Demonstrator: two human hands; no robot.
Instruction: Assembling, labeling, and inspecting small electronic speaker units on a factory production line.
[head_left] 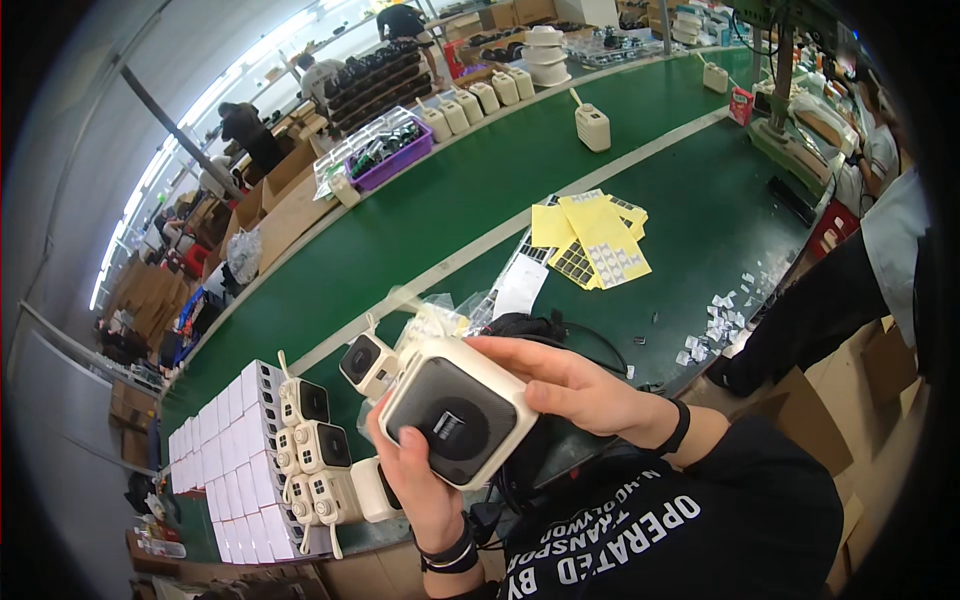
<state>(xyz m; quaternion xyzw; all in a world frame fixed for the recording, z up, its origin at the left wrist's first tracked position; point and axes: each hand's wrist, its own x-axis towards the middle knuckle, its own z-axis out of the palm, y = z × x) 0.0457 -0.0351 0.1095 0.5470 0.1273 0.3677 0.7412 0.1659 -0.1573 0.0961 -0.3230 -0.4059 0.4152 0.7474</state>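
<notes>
Between my two hands is a cream, box-shaped portable speaker (467,432) with a dark round-cornered grille turned up toward me. My left hand (422,487) grips its lower left side, the thumb lying on the grille near a small label plate. On the upper right side, my right hand (565,385) is closed around the casing, with its thumb at the corner. Just beyond the held one stands a smaller-looking cream speaker (368,362) with a dark front. Another cream unit (374,492) is beside my left wrist, partly hidden by it.
Several cream speakers (325,447) are stacked at left against rows of white boxes (232,462). Yellow sticker sheets (598,245) and black cables (590,335) lie ahead on the green bench. Scraps (715,325) are scattered at right, near a person's dark trouser leg (800,310).
</notes>
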